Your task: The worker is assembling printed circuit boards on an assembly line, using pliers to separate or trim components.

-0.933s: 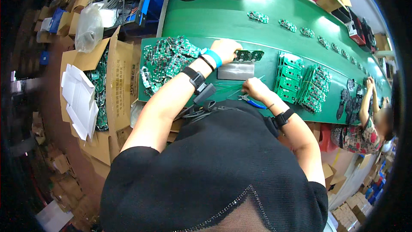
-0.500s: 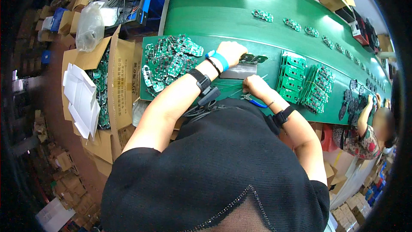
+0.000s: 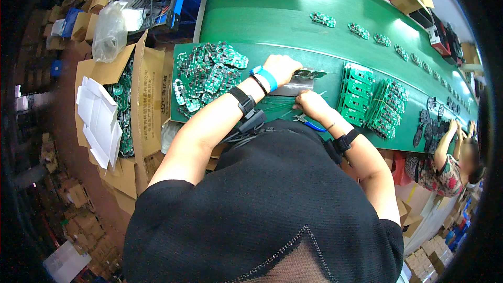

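My left hand point(image 3: 282, 69), with a blue band at its wrist, is closed on the left end of a green circuit board point(image 3: 313, 74). That board is held over a grey metal block point(image 3: 288, 90). My right hand point(image 3: 313, 105) is closed just below the block's right end; whatever its fingers pinch is too small to make out. Under it lie blue-handled pliers point(image 3: 314, 125). Thin green strips point(image 3: 275, 106) are scattered between the block and my body. A heap of small circuit boards point(image 3: 209, 76) spreads to the left of my left hand.
Stacked board panels point(image 3: 357, 91) and a banded bundle of boards point(image 3: 387, 107) stand to the right. Beyond the bench edge, boards lie spaced along a green belt point(image 3: 262, 21). An opened cardboard box point(image 3: 149, 99) is at left. A co-worker point(image 3: 445, 173) sits far right, near black parts.
My left hand and the board have dropped slightly toward me. My right hand has shifted slightly left and up. The boards on the belt have slid a little to the right.
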`<act>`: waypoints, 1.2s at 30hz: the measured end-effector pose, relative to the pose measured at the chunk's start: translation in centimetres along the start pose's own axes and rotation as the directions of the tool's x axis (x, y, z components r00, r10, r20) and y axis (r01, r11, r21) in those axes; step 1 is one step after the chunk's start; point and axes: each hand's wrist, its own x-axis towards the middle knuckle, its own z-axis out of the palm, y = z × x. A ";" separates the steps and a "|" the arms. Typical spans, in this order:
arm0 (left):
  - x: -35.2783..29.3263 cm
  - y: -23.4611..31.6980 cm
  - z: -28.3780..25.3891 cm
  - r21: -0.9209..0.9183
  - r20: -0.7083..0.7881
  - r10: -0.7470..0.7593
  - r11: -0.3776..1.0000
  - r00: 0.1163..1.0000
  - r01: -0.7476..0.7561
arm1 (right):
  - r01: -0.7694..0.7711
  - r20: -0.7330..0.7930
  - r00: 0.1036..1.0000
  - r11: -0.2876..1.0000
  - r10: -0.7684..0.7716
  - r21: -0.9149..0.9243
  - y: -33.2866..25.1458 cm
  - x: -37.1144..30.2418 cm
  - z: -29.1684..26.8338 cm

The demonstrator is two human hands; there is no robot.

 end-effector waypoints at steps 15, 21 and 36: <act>-2.0 0.1 0.5 -0.013 -0.146 0.026 1.000 0.989 -0.028 | -0.174 -0.738 0.670 0.951 -0.076 -0.256 -0.5 -0.5 -4.5; 2.3 -2.4 -1.2 -0.105 -0.091 -0.150 0.985 0.984 0.140 | -0.272 -0.526 0.845 0.924 0.097 -0.268 3.3 3.3 -6.2; 1.4 -6.4 -3.6 -0.901 0.226 -0.179 0.334 0.958 0.275 | 0.073 -0.066 0.793 0.014 0.605 0.997 1.6 0.1 -5.1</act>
